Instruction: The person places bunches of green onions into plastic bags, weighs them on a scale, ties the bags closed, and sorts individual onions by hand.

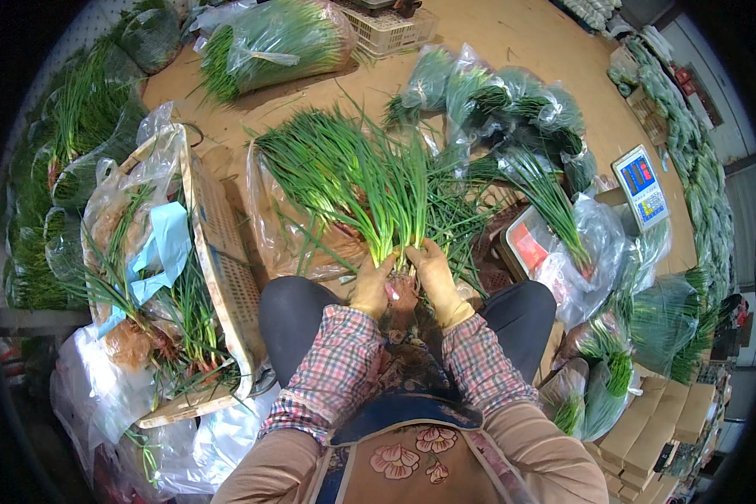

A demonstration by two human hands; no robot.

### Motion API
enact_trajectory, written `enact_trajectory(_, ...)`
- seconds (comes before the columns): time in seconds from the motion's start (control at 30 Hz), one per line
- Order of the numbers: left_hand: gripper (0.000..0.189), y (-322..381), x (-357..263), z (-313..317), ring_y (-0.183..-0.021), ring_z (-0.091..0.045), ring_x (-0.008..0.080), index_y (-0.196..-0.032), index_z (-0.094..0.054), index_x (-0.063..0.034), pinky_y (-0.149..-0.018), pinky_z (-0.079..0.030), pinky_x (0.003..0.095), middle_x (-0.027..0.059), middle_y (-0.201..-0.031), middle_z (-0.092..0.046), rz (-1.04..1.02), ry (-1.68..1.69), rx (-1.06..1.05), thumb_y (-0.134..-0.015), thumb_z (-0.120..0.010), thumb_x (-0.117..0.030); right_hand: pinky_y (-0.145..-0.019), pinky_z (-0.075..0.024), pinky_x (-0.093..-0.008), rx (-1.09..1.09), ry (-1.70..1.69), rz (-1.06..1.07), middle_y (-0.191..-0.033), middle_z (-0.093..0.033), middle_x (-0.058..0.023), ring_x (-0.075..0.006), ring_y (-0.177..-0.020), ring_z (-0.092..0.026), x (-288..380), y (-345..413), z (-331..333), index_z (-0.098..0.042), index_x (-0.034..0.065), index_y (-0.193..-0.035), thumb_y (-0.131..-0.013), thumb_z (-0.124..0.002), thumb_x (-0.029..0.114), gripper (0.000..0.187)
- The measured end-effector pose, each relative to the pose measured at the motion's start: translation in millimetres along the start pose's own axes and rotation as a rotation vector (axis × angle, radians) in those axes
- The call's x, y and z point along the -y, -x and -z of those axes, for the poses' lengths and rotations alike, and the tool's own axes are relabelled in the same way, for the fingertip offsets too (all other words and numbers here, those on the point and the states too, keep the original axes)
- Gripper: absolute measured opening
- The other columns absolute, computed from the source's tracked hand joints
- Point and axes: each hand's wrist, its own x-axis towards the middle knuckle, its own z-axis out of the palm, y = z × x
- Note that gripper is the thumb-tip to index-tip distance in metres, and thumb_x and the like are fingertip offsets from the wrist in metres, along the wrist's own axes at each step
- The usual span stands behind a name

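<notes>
My left hand (373, 286) and my right hand (436, 280), both in yellowish gloves, grip a bunch of green onions (403, 220) near its lower stems, one hand on each side. The reddish roots (403, 290) hang between the gloves, and the leaves point away from me. A larger pile of green onions (318, 160) lies just beyond, partly on a clear plastic bag (277, 220). Loose green leaves (460, 214) are scattered to the right. Another bunch of green onions (557, 211) rests on plastic bags on a digital scale (516, 246) with a lit display (641, 188).
A plastic crate (217, 264) at the left holds onions, bags and blue material. Bagged onions lie at the top (283, 47), upper right (510, 94), far left (94, 138) and lower right (605, 384). Cardboard boxes (649, 428) are stacked at lower right; a beige crate (394, 31) stands at the top.
</notes>
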Motion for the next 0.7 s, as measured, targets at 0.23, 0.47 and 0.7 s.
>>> enact_trajectory(0.23, 0.061, 1.1, -6.4, 6.7, -0.108, -0.042, 0.0428, -0.125, -0.041, -0.0029, -0.089, -0.037, 0.0409, 0.0274, -0.118, -0.043, -0.015, -0.267, 0.121, -0.066, -0.053, 0.005, -0.079, -0.0408, -0.0350, -0.078, 0.135, 0.017, -0.101, -0.057, -0.0210, -0.0303, -0.091, -0.054, -7.6, -2.7, 6.6, -0.050, -0.0060, -0.107, -0.077, -0.057, 0.021, 0.041)
enact_trajectory(0.47, 0.034, 0.3, -7.0, 0.3, -0.074, -0.047, 0.0109, -0.118, -0.049, -0.0044, -0.061, -0.039, 0.0250, 0.0037, -0.096, -0.055, 0.256, 0.011, -0.106, -0.091, -0.046, -0.025, -0.098, -0.0313, -0.0388, -0.221, 0.851, 0.472, -0.127, -0.040, -0.0232, -0.0365, -0.120, -0.035, 35.8, 3.1, -3.5, -0.040, 0.0019, -0.124, -0.067, -0.067, 0.012, 0.064)
enact_trajectory(0.7, 0.035, 1.6, -3.8, -3.8, -0.094, -0.050, 0.0152, -0.119, -0.049, -0.0033, -0.080, -0.039, 0.0281, 0.0037, -0.109, -0.054, 0.187, -0.051, -0.083, -0.090, -0.048, -0.023, -0.098, -0.0266, -0.0502, -0.081, 1.096, 0.632, -0.122, -0.045, -0.0208, -0.0439, -0.119, -0.031, 40.7, -30.9, -3.5, -0.063, 0.0094, -0.095, -0.070, -0.063, 0.017, 0.026)
